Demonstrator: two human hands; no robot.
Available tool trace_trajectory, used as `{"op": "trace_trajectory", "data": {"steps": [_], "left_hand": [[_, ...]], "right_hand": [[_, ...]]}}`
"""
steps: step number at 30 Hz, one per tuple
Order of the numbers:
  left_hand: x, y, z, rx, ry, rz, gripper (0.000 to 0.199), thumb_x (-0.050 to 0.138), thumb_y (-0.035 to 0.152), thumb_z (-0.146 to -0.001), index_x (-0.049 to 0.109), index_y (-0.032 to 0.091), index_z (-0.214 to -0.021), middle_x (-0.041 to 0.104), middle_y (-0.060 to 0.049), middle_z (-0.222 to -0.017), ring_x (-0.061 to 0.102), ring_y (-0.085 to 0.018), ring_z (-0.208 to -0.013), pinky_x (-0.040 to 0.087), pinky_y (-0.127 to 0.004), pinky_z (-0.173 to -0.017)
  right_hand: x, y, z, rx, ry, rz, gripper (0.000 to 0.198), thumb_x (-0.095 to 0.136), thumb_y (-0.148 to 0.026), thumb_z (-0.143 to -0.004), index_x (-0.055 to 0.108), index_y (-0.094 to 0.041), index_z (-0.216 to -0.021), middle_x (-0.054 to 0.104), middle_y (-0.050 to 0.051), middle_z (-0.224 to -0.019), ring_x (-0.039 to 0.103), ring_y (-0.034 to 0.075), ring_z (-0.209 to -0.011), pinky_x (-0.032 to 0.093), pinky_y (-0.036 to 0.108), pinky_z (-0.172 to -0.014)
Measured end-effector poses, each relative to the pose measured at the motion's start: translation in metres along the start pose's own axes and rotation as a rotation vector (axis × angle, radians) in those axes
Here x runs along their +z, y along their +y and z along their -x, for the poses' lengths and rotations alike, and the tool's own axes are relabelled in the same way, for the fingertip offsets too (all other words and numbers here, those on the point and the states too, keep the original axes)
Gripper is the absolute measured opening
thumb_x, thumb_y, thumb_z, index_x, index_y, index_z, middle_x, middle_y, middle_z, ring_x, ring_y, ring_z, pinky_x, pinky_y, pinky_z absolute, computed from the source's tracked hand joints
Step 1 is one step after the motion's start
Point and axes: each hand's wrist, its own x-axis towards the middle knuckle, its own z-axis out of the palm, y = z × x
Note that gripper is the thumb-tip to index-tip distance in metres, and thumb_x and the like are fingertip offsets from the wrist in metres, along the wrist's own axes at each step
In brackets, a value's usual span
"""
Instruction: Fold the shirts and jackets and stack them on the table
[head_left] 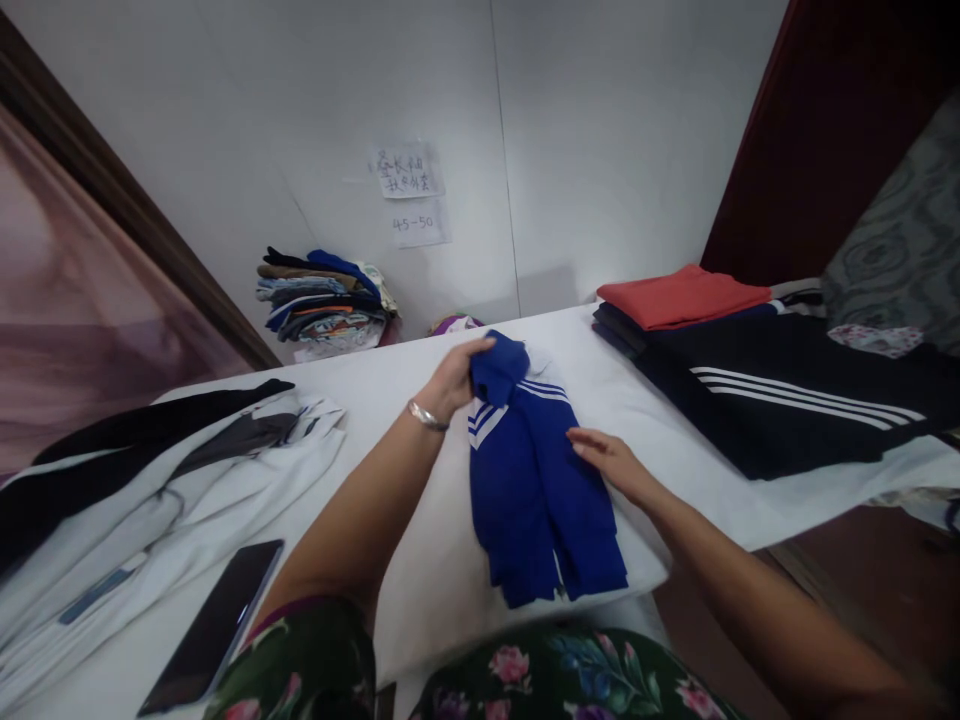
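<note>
blue jacket point(514, 490), left hand point(455, 378) gripping top, right hand point(606, 458) open

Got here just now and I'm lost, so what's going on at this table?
A person's left hand grips the top end of a blue garment lying on a white-covered table. The open right hand is at its right edge; whether it touches is unclear. A red garment lies folded to the right, loose clothes and a phone to the left.
</note>
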Motion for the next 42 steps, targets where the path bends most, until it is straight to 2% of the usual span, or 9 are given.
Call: {"op": "trace_trajectory", "data": {"steps": [5,10,14,19,24,31,35,38,42], "left_hand": [[0.005,-0.096,0.054,-0.332,-0.185,-0.260,0.027,0.069,0.026,-0.073,0.061,0.020,-0.099,0.067,-0.004,-0.086,0.061,-0.014,-0.067,0.050,-0.024,-0.059],[-0.010,-0.138,0.071,-0.369,-0.051,-0.169,0.028,0.068,0.026,-0.075,0.053,0.019,-0.098,0.062,-0.003,-0.088,0.060,-0.013,-0.068,0.050,-0.027,-0.063],[-0.015,-0.141,0.076,-0.331,0.043,-0.149,0.040,0.067,0.021,-0.075,0.050,0.018,-0.111,0.061,-0.005,-0.095,0.060,-0.013,-0.072,0.047,-0.025,-0.062],[-0.010,-0.140,0.088,-0.253,0.074,-0.085,0.053,0.068,0.010,-0.071,0.049,0.018,-0.120,0.057,-0.011,-0.115,0.060,-0.015,-0.088,0.047,-0.027,-0.071],[-0.006,-0.143,0.093,-0.316,-0.009,0.131,0.034,0.061,0.012,-0.077,0.056,0.015,-0.111,0.065,-0.005,-0.087,0.060,-0.012,-0.071,0.046,-0.024,-0.067],[-0.004,-0.148,0.095,-0.478,-0.081,0.133,0.020,0.058,0.029,-0.085,0.061,0.012,-0.096,0.067,-0.006,-0.081,0.061,-0.012,-0.068,0.046,-0.023,-0.063],[0.003,-0.148,0.103,-0.475,-0.088,0.088,0.011,0.059,0.016,-0.079,0.056,0.014,-0.089,0.063,-0.002,-0.072,0.060,-0.011,-0.060,0.048,-0.023,-0.060],[0.002,-0.143,0.114,-0.434,-0.061,-0.010,0.032,0.064,0.014,-0.073,0.051,0.015,-0.102,0.064,-0.006,-0.083,0.067,-0.017,-0.071,0.053,-0.033,-0.071],[-0.020,-0.123,0.125,-0.254,-0.035,-0.434,0.045,0.068,0.028,-0.073,0.053,0.015,-0.113,0.065,-0.012,-0.101,0.066,-0.018,-0.066,0.053,-0.031,-0.059]], "right_hand": [[-0.008,-0.014,-0.021,0.243,0.012,-0.348,0.041,0.050,-0.049,-0.086,0.058,-0.019,-0.112,0.069,0.013,-0.109,0.069,0.022,-0.090,0.056,0.038,-0.079],[0.000,-0.014,-0.022,0.309,0.018,-0.472,0.034,0.056,-0.031,-0.083,0.055,-0.018,-0.115,0.070,0.009,-0.104,0.068,0.019,-0.084,0.056,0.029,-0.069],[0.001,-0.014,-0.020,0.344,0.124,-0.562,0.055,0.061,-0.020,-0.079,0.043,-0.021,-0.131,0.070,0.006,-0.103,0.068,0.017,-0.080,0.053,0.024,-0.059],[-0.003,-0.019,-0.018,0.361,0.100,-0.592,0.075,0.061,-0.015,-0.076,0.028,-0.026,-0.143,0.071,0.001,-0.092,0.065,0.014,-0.067,0.049,0.021,-0.048],[-0.008,-0.025,-0.015,0.317,0.086,-0.623,0.084,0.059,-0.012,-0.073,0.023,-0.029,-0.147,0.069,-0.002,-0.079,0.058,0.011,-0.052,0.045,0.019,-0.042],[-0.004,-0.014,-0.017,0.247,0.145,-0.469,0.090,0.059,-0.006,-0.061,0.032,-0.031,-0.143,0.055,0.003,-0.134,0.062,0.018,-0.104,0.055,0.029,-0.080],[-0.007,0.004,-0.026,0.122,0.154,-0.176,0.081,0.057,-0.009,-0.062,0.041,-0.027,-0.139,0.047,0.003,-0.142,0.047,0.023,-0.127,0.044,0.037,-0.100],[-0.008,0.016,-0.028,0.059,0.136,0.186,0.075,0.057,-0.010,-0.062,0.048,-0.022,-0.136,0.050,0.004,-0.140,0.043,0.024,-0.130,0.033,0.041,-0.109],[-0.011,0.025,-0.018,-0.053,0.107,0.432,0.070,0.062,-0.016,-0.065,0.051,-0.020,-0.134,0.050,0.006,-0.139,0.042,0.025,-0.130,0.028,0.041,-0.112]]}}
